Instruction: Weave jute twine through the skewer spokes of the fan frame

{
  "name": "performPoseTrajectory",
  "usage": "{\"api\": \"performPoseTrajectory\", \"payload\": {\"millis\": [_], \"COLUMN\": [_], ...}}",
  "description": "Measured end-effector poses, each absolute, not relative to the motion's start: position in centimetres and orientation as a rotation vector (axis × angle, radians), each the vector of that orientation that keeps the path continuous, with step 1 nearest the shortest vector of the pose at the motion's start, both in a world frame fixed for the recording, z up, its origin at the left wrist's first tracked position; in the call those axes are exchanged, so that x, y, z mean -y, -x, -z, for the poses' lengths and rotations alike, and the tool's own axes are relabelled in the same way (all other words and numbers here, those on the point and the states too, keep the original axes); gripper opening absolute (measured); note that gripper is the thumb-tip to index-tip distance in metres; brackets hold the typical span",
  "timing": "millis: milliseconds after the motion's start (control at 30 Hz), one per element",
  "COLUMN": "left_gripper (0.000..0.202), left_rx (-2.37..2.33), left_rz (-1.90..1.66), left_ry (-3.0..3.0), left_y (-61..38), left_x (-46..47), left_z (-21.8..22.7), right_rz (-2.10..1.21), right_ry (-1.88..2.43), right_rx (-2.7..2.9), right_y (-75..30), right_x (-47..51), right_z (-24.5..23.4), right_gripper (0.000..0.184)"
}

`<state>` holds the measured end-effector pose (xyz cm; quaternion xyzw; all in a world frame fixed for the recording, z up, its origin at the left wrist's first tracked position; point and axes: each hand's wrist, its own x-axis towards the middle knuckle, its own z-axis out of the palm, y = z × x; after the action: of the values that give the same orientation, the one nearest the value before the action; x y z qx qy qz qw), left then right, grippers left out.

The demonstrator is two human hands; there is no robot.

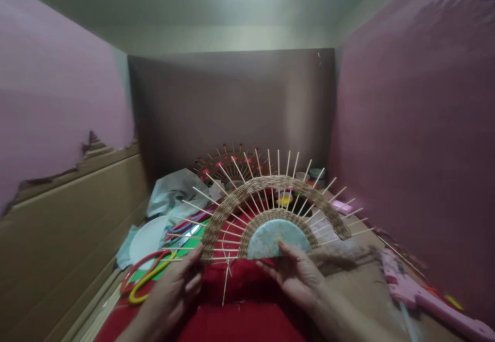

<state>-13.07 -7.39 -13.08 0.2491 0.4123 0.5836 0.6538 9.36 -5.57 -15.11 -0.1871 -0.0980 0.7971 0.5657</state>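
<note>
I hold up a half-round fan piece [270, 197] made of thin wooden sticks that radiate from a pale half disc [273, 236], with two woven jute bands arching across the sticks. My left hand [176, 293] pinches the lower left end of the outer band, thumb on top. At the bottom right of the half disc, my right hand [297, 275] grips its edge with fingers curled. A loose stick [226, 282] hangs down between the hands. A second stick fan with pink flowers [232, 164] stands behind it.
Red cloth [240, 316] covers the surface below the hands. Red and yellow scissors [145, 275], a white plate [149, 239], crumpled paper [174, 190] and a green sheet lie at left. A pink glue gun [421, 293] lies at right. Cardboard walls enclose the space.
</note>
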Motion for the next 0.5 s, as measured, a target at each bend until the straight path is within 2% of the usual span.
{"api": "performPoseTrajectory", "payload": {"millis": [267, 500], "left_gripper": [0.037, 0.020], "left_rx": [-1.010, -1.180], "left_rz": [-1.238, -1.311], "left_ry": [-0.554, -0.550], "left_y": [13.1, 12.5], "left_x": [7.0, 7.9], "left_z": [13.5, 12.0], "right_rz": [-1.873, -1.904], "right_ry": [0.396, 0.366], "right_rx": [0.226, 0.284], "right_y": [-9.2, -9.1], "right_x": [5.3, 5.3], "right_z": [15.8, 15.7], "right_gripper": [0.018, 0.014]}}
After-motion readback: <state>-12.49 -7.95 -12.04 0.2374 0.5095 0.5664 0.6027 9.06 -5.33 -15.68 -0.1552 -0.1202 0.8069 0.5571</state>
